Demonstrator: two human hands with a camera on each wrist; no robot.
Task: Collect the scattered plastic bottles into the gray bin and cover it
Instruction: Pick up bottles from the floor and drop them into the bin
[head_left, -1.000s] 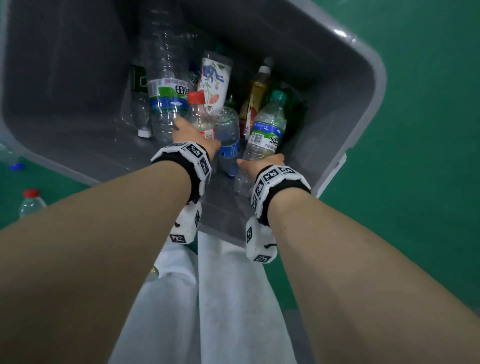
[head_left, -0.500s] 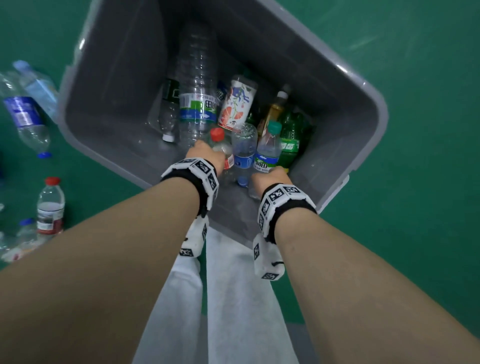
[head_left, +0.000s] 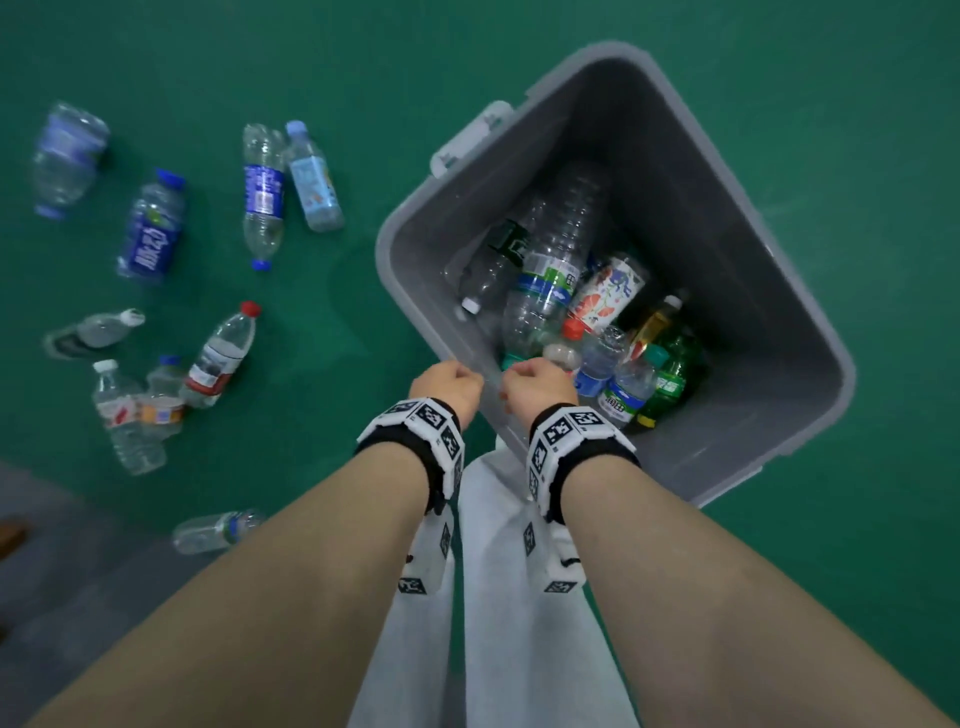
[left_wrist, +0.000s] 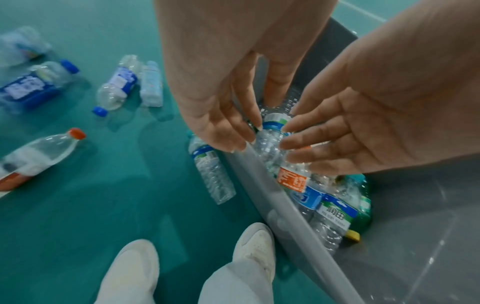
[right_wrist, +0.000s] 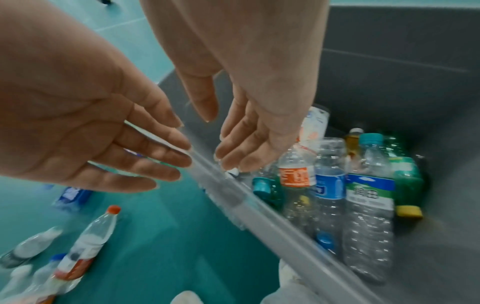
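Observation:
The gray bin stands on the green floor and holds several plastic bottles, among them a large clear one and a green one. My left hand and right hand hang side by side over the bin's near rim. In the wrist views the left hand and right hand both show relaxed, downward fingers and hold nothing. Several bottles lie scattered on the floor to the left, such as a red-capped one and a blue-labelled one. One clear bottle lies right against the bin's outer wall.
My white trousers and white shoes are just short of the bin's near rim. A gray strip of floor runs along the lower left. A pale latch sits on the bin's far-left rim.
Both hands let go of the bottles they held inside the bin and rose back to its near rim, empty. The view pulled up and left, so the scattered bottles now show.

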